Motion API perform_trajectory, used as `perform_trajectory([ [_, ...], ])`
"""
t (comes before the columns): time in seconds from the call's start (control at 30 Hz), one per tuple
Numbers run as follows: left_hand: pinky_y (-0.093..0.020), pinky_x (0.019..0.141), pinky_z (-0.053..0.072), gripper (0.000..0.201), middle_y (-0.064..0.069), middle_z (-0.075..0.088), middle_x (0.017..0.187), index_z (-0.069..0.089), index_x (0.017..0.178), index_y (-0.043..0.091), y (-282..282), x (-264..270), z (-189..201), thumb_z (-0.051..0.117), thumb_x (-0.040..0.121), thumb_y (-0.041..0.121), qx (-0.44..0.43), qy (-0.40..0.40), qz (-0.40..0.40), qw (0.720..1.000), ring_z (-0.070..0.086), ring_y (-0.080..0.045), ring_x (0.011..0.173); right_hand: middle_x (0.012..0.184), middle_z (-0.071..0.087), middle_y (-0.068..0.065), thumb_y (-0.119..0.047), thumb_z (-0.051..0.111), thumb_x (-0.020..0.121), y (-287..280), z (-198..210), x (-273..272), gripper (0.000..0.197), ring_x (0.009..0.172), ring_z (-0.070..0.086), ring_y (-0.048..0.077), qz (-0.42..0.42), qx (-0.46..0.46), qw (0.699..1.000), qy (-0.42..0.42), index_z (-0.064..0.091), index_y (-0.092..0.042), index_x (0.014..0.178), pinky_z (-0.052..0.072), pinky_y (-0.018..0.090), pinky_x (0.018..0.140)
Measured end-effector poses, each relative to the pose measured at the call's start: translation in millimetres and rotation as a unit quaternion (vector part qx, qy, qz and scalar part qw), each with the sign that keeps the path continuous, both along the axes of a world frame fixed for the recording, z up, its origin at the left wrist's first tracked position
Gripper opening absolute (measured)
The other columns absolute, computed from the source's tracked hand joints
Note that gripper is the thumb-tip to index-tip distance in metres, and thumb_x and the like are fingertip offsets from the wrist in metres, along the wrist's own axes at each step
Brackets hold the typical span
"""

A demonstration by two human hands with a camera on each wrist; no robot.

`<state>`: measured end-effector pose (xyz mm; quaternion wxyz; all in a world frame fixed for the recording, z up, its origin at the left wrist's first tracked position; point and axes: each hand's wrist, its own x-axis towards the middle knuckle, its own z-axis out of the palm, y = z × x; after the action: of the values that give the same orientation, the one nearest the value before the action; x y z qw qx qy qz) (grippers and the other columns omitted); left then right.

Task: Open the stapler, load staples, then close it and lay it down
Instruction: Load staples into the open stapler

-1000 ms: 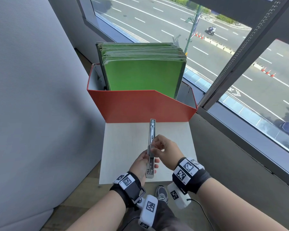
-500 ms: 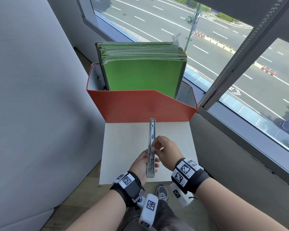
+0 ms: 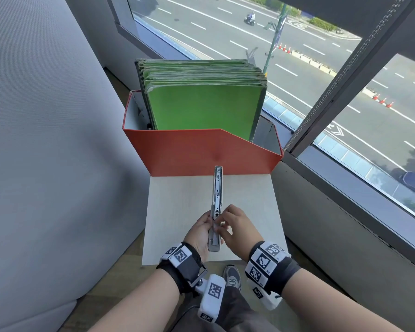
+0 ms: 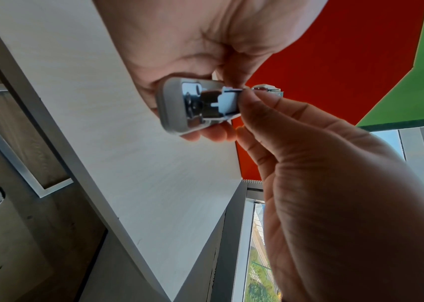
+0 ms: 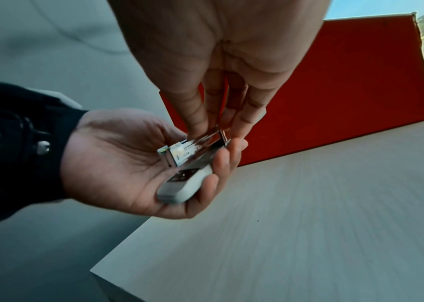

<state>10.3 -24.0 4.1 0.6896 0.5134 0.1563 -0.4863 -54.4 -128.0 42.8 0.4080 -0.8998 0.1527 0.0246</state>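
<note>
The grey stapler is swung open into one long strip that points away from me over the white table. My left hand grips its near half from the left, the grey base lying on the fingers. My right hand comes from the right and pinches the shiny metal magazine between thumb and fingers. In the left wrist view the stapler's near end faces the camera, with the right fingertips at its white inner part. I cannot tell whether staples are in it.
An orange-red file box full of green folders stands at the table's far edge, just beyond the stapler's tip. A grey partition closes the left side, a window frame the right. My shoe shows below the table's near edge.
My right hand has slid a little toward me along the stapler. The left hand and the open stapler have stayed in place.
</note>
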Motion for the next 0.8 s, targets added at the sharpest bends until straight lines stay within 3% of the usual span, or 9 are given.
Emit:
perform_trajectory([
  [0.1, -0.022, 0.049, 0.046, 0.034, -0.002, 0.064, 0.078, 0.057, 0.120, 0.017, 0, -1, 1, 0.031, 0.099, 0.014, -0.003, -0.002, 0.003, 1.000, 0.060, -0.012, 0.057, 0.093, 0.059, 0.011, -0.007, 0.061, 0.085, 3, -5, -6, 0.010, 0.092, 0.054, 0.027, 0.011, -0.040, 0.999, -0.026, 0.069, -0.003, 0.090, 0.047, 0.029, 0.078],
  [0.23, -0.025, 0.049, 0.042, 0.033, -0.004, 0.063, 0.082, 0.059, 0.117, 0.022, 1, -1, 1, 0.033, 0.098, 0.017, 0.013, 0.005, 0.003, 1.000, 0.054, -0.016, 0.063, 0.099, 0.061, 0.006, -0.026, 0.046, 0.089, 6, -8, -21, 0.029, 0.093, 0.055, 0.026, 0.073, -0.116, 0.990, -0.030, 0.070, -0.013, 0.097, 0.058, 0.039, 0.065],
  [0.3, -0.026, 0.051, 0.041, 0.032, -0.005, 0.064, 0.081, 0.059, 0.118, 0.022, 4, 0, 2, 0.035, 0.098, 0.017, 0.025, -0.004, 0.000, 1.000, 0.057, -0.017, 0.063, 0.106, 0.061, 0.002, -0.033, 0.044, 0.089, 4, -6, -24, 0.032, 0.098, 0.054, 0.023, 0.102, -0.116, 0.988, -0.008, 0.070, -0.019, 0.101, 0.057, 0.036, 0.070],
  [0.37, -0.026, 0.051, 0.044, 0.032, -0.005, 0.065, 0.078, 0.059, 0.117, 0.021, 5, 1, 3, 0.034, 0.098, 0.017, 0.027, -0.005, -0.001, 1.000, 0.060, -0.016, 0.060, 0.112, 0.059, 0.000, -0.035, 0.051, 0.090, -5, 2, -19, 0.027, 0.098, 0.053, 0.016, 0.095, -0.050, 0.994, 0.024, 0.073, -0.021, 0.099, 0.051, 0.030, 0.080],
  [0.5, -0.030, 0.057, 0.046, 0.031, -0.006, 0.068, 0.071, 0.059, 0.108, 0.020, 1, 0, 9, 0.029, 0.100, 0.018, 0.025, -0.009, -0.014, 1.000, 0.062, -0.020, 0.062, 0.099, 0.069, -0.002, -0.025, 0.060, 0.089, -32, 17, 9, 0.018, 0.086, 0.063, 0.011, -0.052, 0.087, 0.994, 0.029, 0.074, -0.017, 0.097, 0.053, 0.025, 0.079],
  [0.7, -0.027, 0.051, 0.048, 0.032, -0.010, 0.067, 0.074, 0.057, 0.103, 0.020, -5, -14, 15, 0.026, 0.099, 0.014, 0.024, -0.013, -0.045, 0.999, 0.063, -0.022, 0.062, 0.100, 0.070, 0.014, -0.026, 0.056, 0.092, -69, -2, 68, 0.035, 0.084, 0.069, 0.026, -0.186, 0.190, 0.959, 0.096, 0.058, -0.003, 0.118, 0.059, 0.042, 0.083],
  [0.77, -0.027, 0.051, 0.048, 0.032, -0.009, 0.067, 0.074, 0.057, 0.101, 0.020, -5, -18, 14, 0.027, 0.099, 0.012, 0.029, -0.011, -0.054, 0.998, 0.063, -0.021, 0.061, 0.098, 0.068, 0.014, -0.019, 0.057, 0.092, -75, -4, 83, 0.033, 0.074, 0.068, 0.026, -0.214, 0.239, 0.942, 0.098, 0.057, 0.001, 0.119, 0.061, 0.041, 0.075],
  [0.8, -0.027, 0.051, 0.048, 0.032, -0.009, 0.067, 0.073, 0.058, 0.101, 0.020, -4, -20, 13, 0.027, 0.099, 0.012, 0.031, -0.008, -0.057, 0.998, 0.063, -0.021, 0.060, 0.095, 0.066, 0.015, -0.014, 0.058, 0.092, -77, -4, 88, 0.033, 0.068, 0.066, 0.024, -0.225, 0.263, 0.933, 0.101, 0.056, 0.002, 0.121, 0.062, 0.034, 0.066],
])
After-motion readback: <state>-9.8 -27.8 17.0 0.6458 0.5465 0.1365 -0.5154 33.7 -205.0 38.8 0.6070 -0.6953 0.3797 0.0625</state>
